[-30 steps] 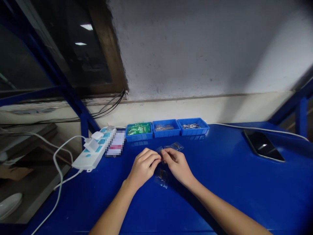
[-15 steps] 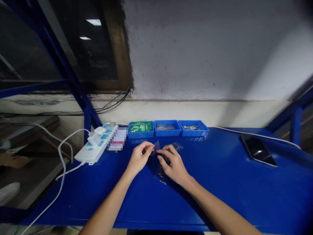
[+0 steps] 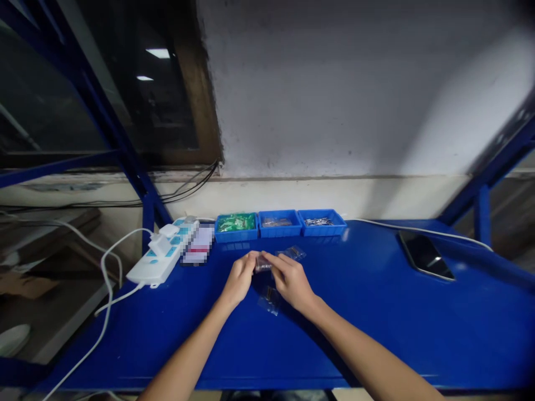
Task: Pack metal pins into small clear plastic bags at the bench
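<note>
Between my two hands is a small clear plastic bag point(image 3: 263, 264), its contents too small to make out. My left hand point(image 3: 239, 278) pinches the bag's left end with closed fingers. On the bag's right side, my right hand point(image 3: 292, 282) grips it with thumb and fingers together. A second clear bag point(image 3: 270, 299) with small dark parts lies on the blue table just below my hands. Another such bag point(image 3: 295, 253) lies beyond my right hand, partly hidden by it.
Three blue bins stand along the back: one with green bags point(image 3: 237, 235), a middle one point(image 3: 280, 230), and one with metal pins point(image 3: 321, 229). A white power strip point(image 3: 161, 263) is at left, a black phone point(image 3: 425, 256) at right.
My hands have come together on the small bag, which now lies flatter between them. The right fingers have closed on its edge. The camera view has shifted slightly.
</note>
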Motion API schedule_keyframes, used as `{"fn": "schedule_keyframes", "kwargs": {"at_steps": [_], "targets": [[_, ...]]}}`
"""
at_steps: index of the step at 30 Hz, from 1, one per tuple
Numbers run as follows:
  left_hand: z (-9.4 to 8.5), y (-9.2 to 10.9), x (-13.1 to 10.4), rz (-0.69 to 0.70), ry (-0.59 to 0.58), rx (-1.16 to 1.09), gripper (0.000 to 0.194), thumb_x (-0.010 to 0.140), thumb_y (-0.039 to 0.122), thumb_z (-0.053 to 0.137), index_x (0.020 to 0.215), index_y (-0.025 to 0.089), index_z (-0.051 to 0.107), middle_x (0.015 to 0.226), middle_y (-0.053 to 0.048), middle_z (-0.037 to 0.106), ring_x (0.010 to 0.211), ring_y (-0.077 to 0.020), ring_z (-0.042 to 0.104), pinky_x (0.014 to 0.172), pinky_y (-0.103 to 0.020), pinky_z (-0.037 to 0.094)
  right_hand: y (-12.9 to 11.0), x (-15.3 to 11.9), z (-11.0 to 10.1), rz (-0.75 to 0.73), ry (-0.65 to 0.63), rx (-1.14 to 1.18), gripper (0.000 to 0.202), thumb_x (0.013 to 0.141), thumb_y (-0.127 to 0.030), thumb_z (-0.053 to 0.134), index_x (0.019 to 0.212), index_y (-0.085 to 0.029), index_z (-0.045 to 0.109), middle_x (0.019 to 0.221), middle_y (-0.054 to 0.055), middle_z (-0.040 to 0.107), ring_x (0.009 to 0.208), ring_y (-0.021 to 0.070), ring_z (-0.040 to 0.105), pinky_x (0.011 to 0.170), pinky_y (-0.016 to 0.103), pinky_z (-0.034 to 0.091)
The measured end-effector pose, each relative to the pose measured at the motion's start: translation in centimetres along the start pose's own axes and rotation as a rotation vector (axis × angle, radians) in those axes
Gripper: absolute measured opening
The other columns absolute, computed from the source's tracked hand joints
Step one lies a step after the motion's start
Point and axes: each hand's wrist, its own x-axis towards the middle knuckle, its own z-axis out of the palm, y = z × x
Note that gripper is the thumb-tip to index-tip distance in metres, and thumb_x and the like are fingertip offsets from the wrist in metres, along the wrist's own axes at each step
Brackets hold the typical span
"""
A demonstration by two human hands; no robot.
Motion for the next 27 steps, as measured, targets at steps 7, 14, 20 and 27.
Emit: {"fn": "schedule_keyframes", "kwargs": {"at_steps": [7, 14, 20, 27], "targets": [[-0.3, -0.2, 0.4, -0.213, -0.012, -0.238, 0.042, 0.083, 0.052, 0.050, 0.089, 0.013, 0.063, 0.064, 0.000, 0.054, 0.056, -0.0104, 0.046, 0.051, -0.021, 0.033, 0.7, 0.1, -0.5, -0.139, -0.032, -0.287, 0.039, 0.088, -0.012, 0.040, 0.119, -0.023, 0.061, 0.067, 0.003, 0.055, 0.062, 0.0156, 0.051, 0.059, 0.024, 0.041], [-0.1, -0.9, 0.4, -0.206, 0.116, -0.206, 0.020, 0.074, 0.032, 0.067, 0.083, 0.015, 0.061, 0.070, 0.000, 0.057, 0.061, -0.0103, 0.050, 0.058, -0.021, 0.038, 0.4, 0.3, -1.0, -0.005, -0.042, -0.113, 0.039, 0.086, -0.011, 0.043, 0.116, -0.025, 0.061, 0.083, 0.005, 0.058, 0.073, 0.0156, 0.055, 0.065, 0.026, 0.046], [0.2, 0.0, -0.2, 0.173, 0.196, 0.182, 0.009, 0.081, 0.025, 0.058, 0.079, 0.019, 0.064, 0.094, -0.004, 0.053, 0.082, -0.0150, 0.057, 0.072, -0.025, 0.047, -0.6, 0.9, -0.9, 0.451, 0.023, 0.371, 0.040, 0.090, -0.042, 0.042, 0.069, -0.016, 0.063, 0.065, 0.001, 0.052, 0.061, 0.0131, 0.052, 0.056, 0.025, 0.041], [0.8, 0.6, -0.6, 0.107, 0.021, 0.256, 0.017, 0.082, 0.033, 0.057, 0.084, 0.021, 0.068, 0.109, -0.008, 0.050, 0.092, -0.0191, 0.056, 0.078, -0.031, 0.046, 0.0, 0.5, -0.3, 0.494, 0.133, 0.514, 0.022, 0.083, -0.036, 0.053, 0.084, -0.015, 0.059, 0.071, 0.002, 0.057, 0.059, 0.0126, 0.051, 0.056, 0.024, 0.041]]}}
